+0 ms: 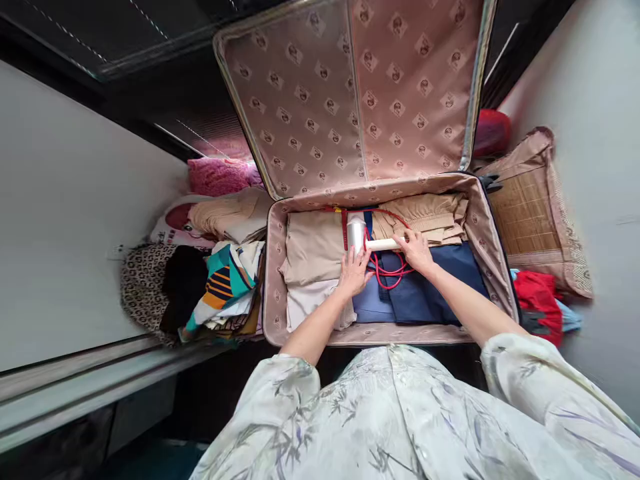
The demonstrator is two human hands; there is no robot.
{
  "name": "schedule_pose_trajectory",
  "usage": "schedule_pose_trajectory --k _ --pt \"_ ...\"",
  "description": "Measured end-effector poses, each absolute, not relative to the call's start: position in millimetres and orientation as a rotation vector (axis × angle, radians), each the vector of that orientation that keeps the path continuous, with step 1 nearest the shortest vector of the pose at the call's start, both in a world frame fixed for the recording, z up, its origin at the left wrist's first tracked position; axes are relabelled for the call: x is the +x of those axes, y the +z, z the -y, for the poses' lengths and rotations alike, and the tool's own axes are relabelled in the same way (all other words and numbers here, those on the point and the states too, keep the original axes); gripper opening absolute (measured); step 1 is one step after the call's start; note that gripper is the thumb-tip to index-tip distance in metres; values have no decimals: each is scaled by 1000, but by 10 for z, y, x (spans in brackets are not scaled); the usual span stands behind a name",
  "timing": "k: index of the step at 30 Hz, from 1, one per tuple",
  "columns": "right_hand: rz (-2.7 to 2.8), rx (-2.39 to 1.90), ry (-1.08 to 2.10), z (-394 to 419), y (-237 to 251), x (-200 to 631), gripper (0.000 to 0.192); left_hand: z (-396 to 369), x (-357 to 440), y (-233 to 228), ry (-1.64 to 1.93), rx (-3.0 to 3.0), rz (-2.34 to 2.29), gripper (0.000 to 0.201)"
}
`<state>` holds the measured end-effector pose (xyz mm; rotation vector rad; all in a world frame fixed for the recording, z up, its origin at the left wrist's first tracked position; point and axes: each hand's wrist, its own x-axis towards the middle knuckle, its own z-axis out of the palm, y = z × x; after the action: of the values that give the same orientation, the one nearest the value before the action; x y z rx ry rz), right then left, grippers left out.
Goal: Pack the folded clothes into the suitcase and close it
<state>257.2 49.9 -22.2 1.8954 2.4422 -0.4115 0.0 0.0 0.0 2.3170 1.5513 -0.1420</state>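
A hair dryer (356,233) with a silver-white barrel and a pale handle lies on folded clothes inside the open suitcase (274,280). My right hand (417,251) is closed around the end of the handle. My left hand (354,272) rests at the near end of the barrel, its fingers stretched out and touching it. A red cord (393,273) loops over the clothes below the handle and runs behind my right fingers. Under and around the dryer are beige garments (315,247), navy folded cloth (435,273) and tan trousers (425,217).
The patterned lid (320,100) stands raised at the back. Piled clothes (225,280) and a leopard-print item (143,287) lie left of the suitcase. To its right are a woven mat (530,213) and red cloth (537,303). Pale walls close in on both sides.
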Motion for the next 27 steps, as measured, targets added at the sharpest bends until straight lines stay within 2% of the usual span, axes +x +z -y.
schedule_pose_trajectory --k 3,7,9,12,20,27 --pt "-2440 1905 -469 -499 -205 2551 57 -18 90 -41 -49 2244 -1604 84" --pt "-2500 1915 -545 -475 -196 2497 51 -100 26 -110 157 2142 -1678 72" --pt "-2514 1933 -556 -436 -212 2460 51 -143 -40 -144 195 2111 -1685 74" --pt "-2519 1923 -556 -353 -251 2421 52 -161 -95 -171 165 2102 -1677 81" --pt "-2534 1918 -485 -233 -350 2442 49 -102 -86 -216 15 2165 -1631 82" --pt "-2474 1918 -454 -266 -282 2423 49 -163 -84 -259 44 2135 -1573 95"
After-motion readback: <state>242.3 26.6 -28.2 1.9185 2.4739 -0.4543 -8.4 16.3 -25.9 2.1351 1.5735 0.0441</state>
